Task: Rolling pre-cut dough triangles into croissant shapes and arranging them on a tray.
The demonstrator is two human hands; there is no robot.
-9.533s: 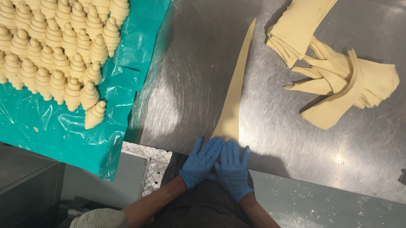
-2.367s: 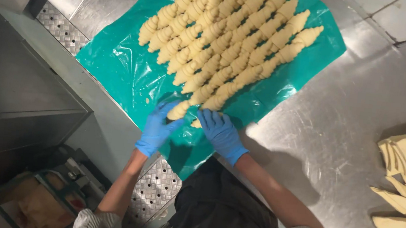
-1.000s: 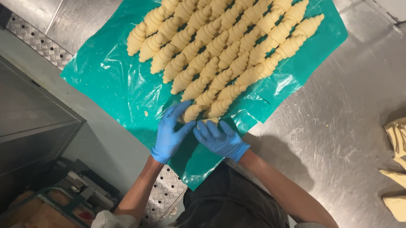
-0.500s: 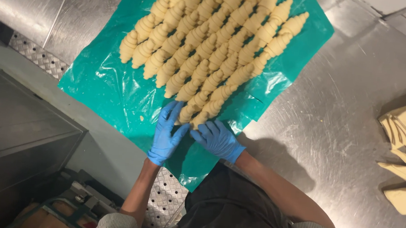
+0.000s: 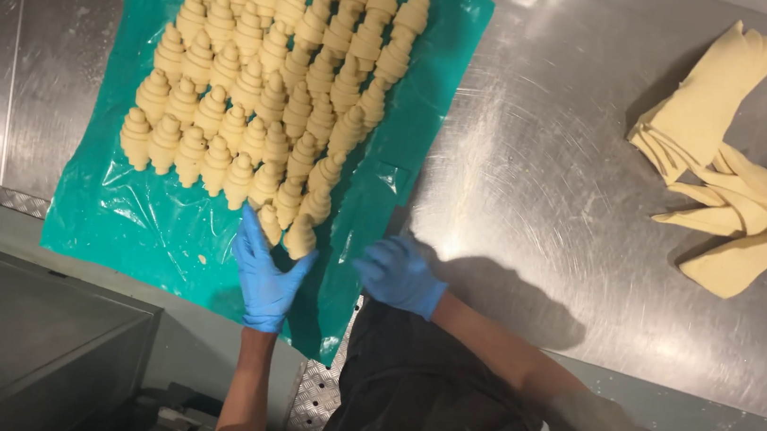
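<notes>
Several rows of raw rolled croissants [image 5: 264, 89] lie packed on a green plastic sheet [image 5: 136, 218] spread over a steel table [image 5: 550, 167]. My left hand [image 5: 266, 270], in a blue glove, rests flat on the sheet, its fingers touching the nearest croissants [image 5: 299, 235] at the block's near corner. My right hand [image 5: 399, 272], also in a blue glove, hovers just off the sheet's right edge with fingers loosely spread, holding nothing.
A pile of cut dough triangles [image 5: 739, 177] lies at the table's right side. A dark lower surface [image 5: 10, 338] sits below the table edge at left. My dark apron [image 5: 430, 401] fills the bottom centre.
The view has swung so the croissant block stands more upright. My right hand has drawn away from the croissants to the right; my left hand stays at the near corner.
</notes>
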